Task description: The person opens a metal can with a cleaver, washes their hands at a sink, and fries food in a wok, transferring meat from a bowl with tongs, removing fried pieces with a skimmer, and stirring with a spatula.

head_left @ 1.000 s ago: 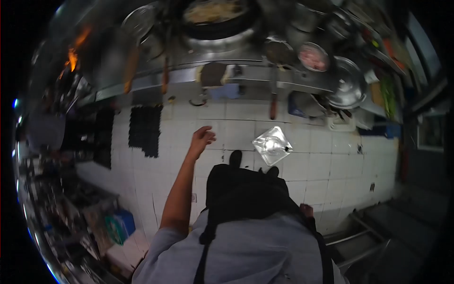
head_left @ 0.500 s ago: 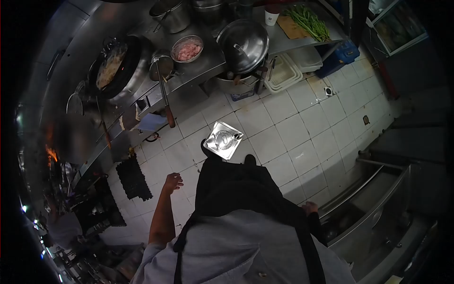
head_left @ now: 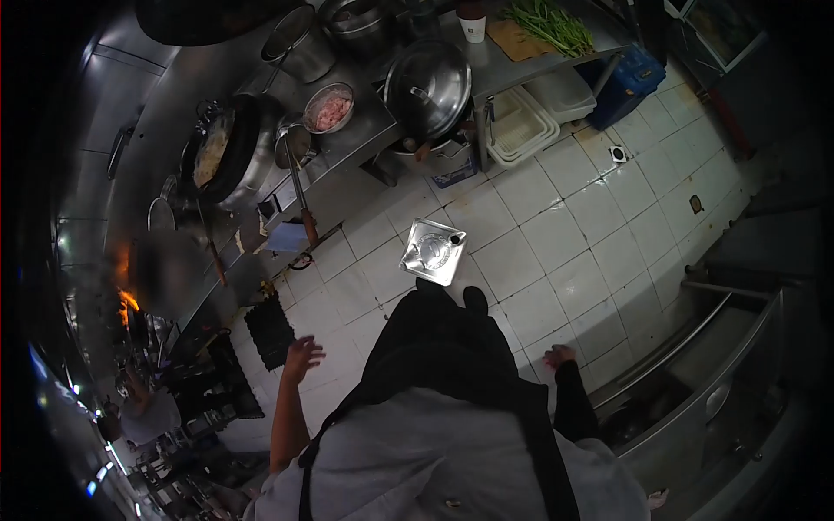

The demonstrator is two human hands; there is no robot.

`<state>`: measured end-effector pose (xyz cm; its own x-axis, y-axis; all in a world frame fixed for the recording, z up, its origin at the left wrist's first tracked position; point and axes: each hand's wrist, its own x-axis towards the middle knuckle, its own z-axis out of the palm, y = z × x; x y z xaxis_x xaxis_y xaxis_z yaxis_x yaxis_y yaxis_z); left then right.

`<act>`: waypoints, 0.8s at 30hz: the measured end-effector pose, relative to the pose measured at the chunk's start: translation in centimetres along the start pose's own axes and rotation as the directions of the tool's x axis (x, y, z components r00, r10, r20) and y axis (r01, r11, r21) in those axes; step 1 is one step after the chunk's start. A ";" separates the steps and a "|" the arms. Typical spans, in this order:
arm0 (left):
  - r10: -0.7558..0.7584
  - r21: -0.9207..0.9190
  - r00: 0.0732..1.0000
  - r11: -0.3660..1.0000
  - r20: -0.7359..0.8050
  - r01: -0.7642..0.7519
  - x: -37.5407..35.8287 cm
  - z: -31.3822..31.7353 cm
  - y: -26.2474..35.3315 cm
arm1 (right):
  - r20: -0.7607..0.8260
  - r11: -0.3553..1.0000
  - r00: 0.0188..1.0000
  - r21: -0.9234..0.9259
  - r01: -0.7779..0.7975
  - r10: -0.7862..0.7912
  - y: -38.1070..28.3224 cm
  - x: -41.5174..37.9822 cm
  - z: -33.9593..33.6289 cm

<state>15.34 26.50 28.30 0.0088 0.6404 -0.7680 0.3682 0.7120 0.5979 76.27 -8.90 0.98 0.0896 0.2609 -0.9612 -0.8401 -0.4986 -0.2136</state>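
Note:
My left hand (head_left: 303,358) hangs beside my apron with its fingers loosely apart and nothing in it. Out to my other side, my right hand (head_left: 559,356) is also empty, its fingers slightly spread, above the tiled floor. Directly in front of my dark shoes (head_left: 475,300) stands a shiny square metal tin (head_left: 433,250), seen from above, with a dark round opening at one corner. Neither hand touches the tin. The side of the tin is hidden from this angle.
Along the steel counter are a wok (head_left: 213,156) with food, a bowl of raw meat (head_left: 330,109), a lidded pot (head_left: 427,89) and green vegetables (head_left: 552,26). Flames (head_left: 129,300) burn at left, near another person (head_left: 148,412). A steel sink (head_left: 695,382) stands at right.
The view has turned and shifted, so the counter and tin sit differently in it. My right hand has swung forward and shows more fully. Both hands remain empty.

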 end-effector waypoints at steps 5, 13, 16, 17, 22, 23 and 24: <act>-0.376 -0.198 0.802 0.926 -0.464 0.320 -14.8 -8.0 -15.4 | -0.052 0.845 0.861 -0.234 0.482 -0.506 -14.3 11.0 12.6; -0.532 -0.376 0.817 0.820 -0.224 0.431 -18.5 0.9 -26.2 | 0.443 0.480 0.732 -0.557 0.677 -0.519 -18.2 2.6 37.7; -0.411 -0.327 0.902 0.877 -0.133 0.351 -14.2 3.9 -26.7 | 0.508 0.337 0.806 -0.734 0.590 -0.304 -12.1 2.7 38.6; -0.365 -0.299 0.924 0.899 -0.111 0.319 -12.7 4.5 -27.2 | 0.521 0.185 0.817 -0.802 0.567 -0.247 -10.2 2.0 38.1; -0.138 -0.125 0.987 0.984 -0.084 0.127 -4.8 3.4 -33.1 | 0.476 -0.120 0.879 -0.874 0.470 -0.027 -2.6 4.9 27.7; -0.111 -0.140 0.990 0.985 -0.086 0.098 -3.4 2.4 -34.1 | 0.384 -0.209 0.892 -0.917 0.339 -0.237 -3.1 0.8 27.9; -0.088 -0.190 0.992 0.979 -0.089 0.070 -2.1 1.3 -33.9 | 0.391 -0.214 0.845 -0.919 0.332 -0.365 -2.7 1.0 26.2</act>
<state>4.04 0.63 9.38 -0.1061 0.5982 -0.7943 0.1841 0.7968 0.5755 64.63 14.33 5.14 0.1733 0.7257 -0.6659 0.7010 -0.5658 -0.4342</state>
